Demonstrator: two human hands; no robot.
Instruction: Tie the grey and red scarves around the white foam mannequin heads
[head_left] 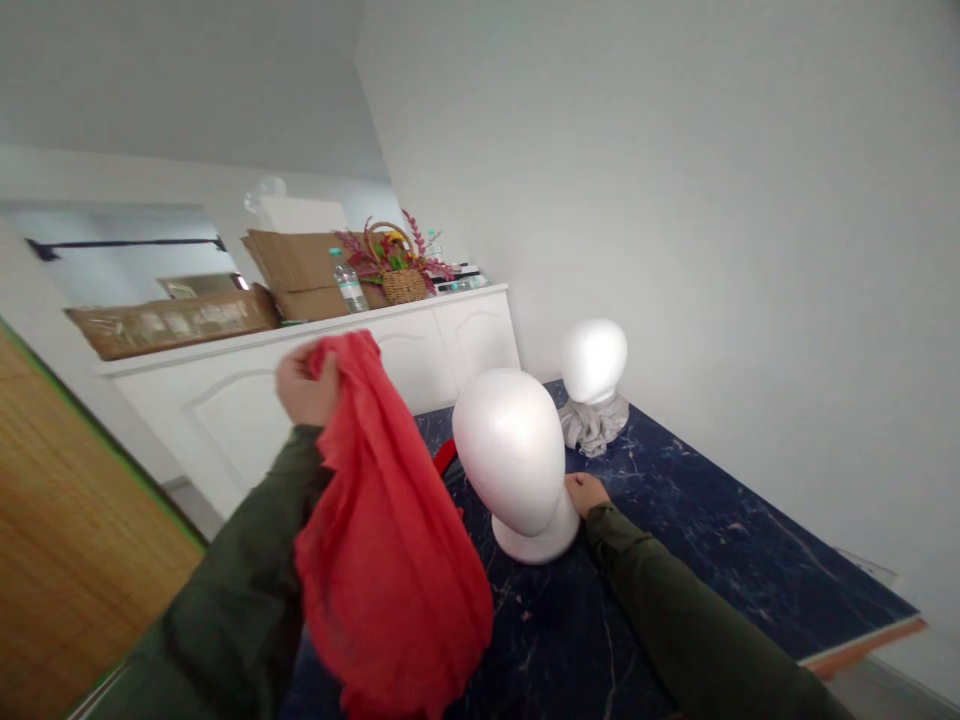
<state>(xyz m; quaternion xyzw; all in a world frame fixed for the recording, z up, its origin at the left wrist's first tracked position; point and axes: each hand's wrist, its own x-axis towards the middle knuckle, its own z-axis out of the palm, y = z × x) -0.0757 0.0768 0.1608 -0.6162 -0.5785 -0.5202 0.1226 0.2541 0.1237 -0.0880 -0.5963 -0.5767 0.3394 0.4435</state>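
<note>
- Your work surface is a dark navy table with a marble pattern and white veining (720, 530). It stands against a plain pale grey wall (750, 200).
- Behind it, a long white panelled cabinet (240, 430) carries the stored items. A honey-brown wooden surface (67, 540) fills the lower left of the view.
- A loose, crumpled red fabric scarf (394, 540) hangs in long folds in front of you, above the table.
- A white foam mannequin head (510, 450) stands upright on its round base on the table, nearest you. A second white foam mannequin head (594, 360) stands farther back, near the wall.
- A flat brown cardboard sheet stack (300, 275) and a long brown cardboard package (172, 322) lie on the cabinet top.
- A woven wicker basket of red artificial foliage (397, 265) stands beside a clear plastic water bottle (350, 285), also on the cabinet.
- A crumpled grey cloth (592, 425) gathers around the base of the farther head.
- Your left hand (306, 385), in an olive-green sleeve (247, 550), is raised and closed narrowly on the scarf's top edge, holding it.
- Your right hand (586, 492), in a matching olive-green sleeve (675, 610), lies narrow against the nearer head's neck. You cannot tell whether it grips.
- A small red scrap (444, 458) shows on the table behind the nearer head.
</note>
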